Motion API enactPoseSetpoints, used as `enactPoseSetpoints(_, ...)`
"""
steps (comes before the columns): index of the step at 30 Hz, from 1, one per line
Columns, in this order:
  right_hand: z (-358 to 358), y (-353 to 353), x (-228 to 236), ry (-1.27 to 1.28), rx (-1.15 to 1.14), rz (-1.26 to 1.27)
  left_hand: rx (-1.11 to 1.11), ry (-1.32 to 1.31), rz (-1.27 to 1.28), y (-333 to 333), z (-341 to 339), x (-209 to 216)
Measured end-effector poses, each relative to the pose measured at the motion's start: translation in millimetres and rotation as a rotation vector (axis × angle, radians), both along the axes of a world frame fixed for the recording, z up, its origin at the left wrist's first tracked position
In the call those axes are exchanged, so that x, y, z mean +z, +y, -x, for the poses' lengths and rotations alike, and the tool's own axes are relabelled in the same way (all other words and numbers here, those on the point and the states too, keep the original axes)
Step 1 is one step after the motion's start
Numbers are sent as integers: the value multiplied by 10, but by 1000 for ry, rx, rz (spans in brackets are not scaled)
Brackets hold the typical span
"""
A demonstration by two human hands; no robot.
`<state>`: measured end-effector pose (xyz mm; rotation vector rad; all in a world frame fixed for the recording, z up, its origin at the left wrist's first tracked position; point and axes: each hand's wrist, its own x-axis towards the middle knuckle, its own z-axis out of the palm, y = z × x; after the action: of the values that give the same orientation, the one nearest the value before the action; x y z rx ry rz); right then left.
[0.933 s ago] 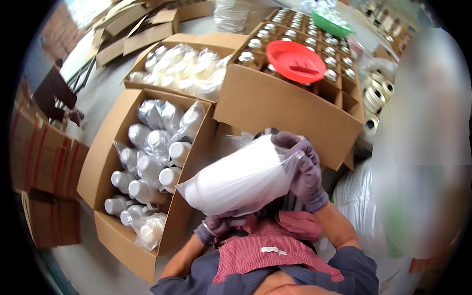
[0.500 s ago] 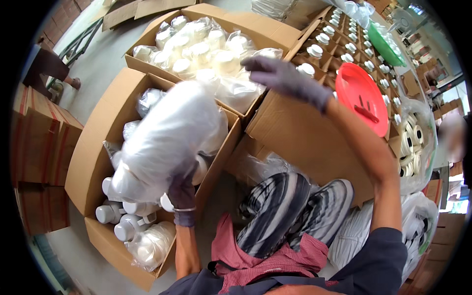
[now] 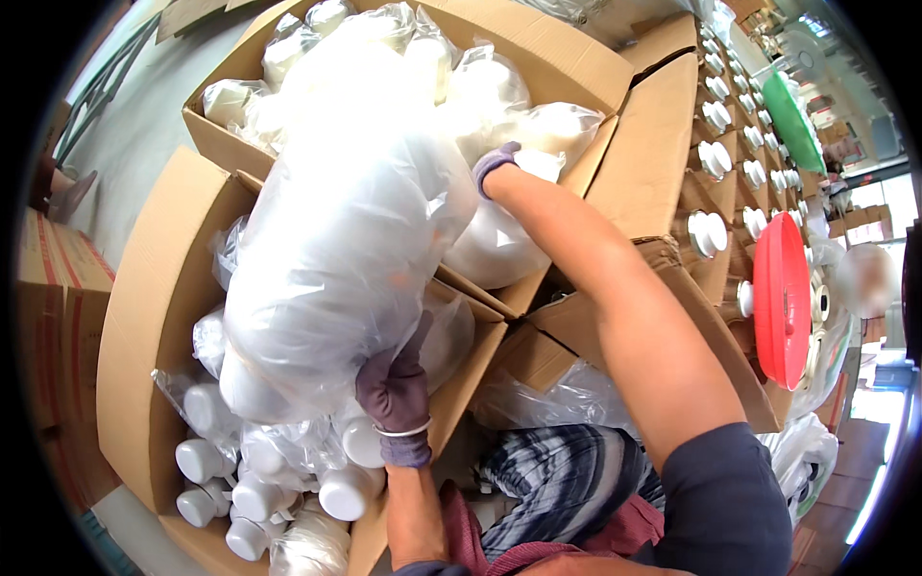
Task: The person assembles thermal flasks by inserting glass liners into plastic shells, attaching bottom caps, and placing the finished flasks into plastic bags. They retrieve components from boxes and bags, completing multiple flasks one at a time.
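A large, bulging clear plastic bag (image 3: 336,240) full of whitish items lies across the near and far cartons. My left hand (image 3: 396,384), in a purple-grey glove, grips the bag's near right side. My right hand (image 3: 497,165), gloved likewise, is at the bag's far right side; its fingers are mostly hidden. Under the bag's near end, several white capped containers (image 3: 257,497) lie in the near carton (image 3: 144,326). The far carton (image 3: 567,58) holds several clear bags of cream-white pieces (image 3: 490,82).
To the right, a divided carton (image 3: 629,182) holds rows of white-topped items (image 3: 709,233). A red plastic basin (image 3: 783,302) and a green one (image 3: 792,120) rest on that side. Stacked brown cartons (image 3: 62,355) stand at the left. Clear plastic film (image 3: 557,398) lies near my knees.
My right hand has come down and left to the big bag's far side. The view has shifted closer to the cartons, and the left hand still holds the bag.
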<state>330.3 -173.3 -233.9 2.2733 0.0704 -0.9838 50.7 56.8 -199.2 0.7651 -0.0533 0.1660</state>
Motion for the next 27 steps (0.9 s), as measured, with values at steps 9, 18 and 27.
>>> enactPoseSetpoints(9,173,-241,-501,-152,412,-201,-4,38,68,-45,-1,4)
enactPoseSetpoints(18,474,-387,25,-52,345,-54,177,126,-5,-186,-34,144)
enactPoseSetpoints(27,-231,-886,862,-222,-71,-65,347,36,-430,-232,-38,94)
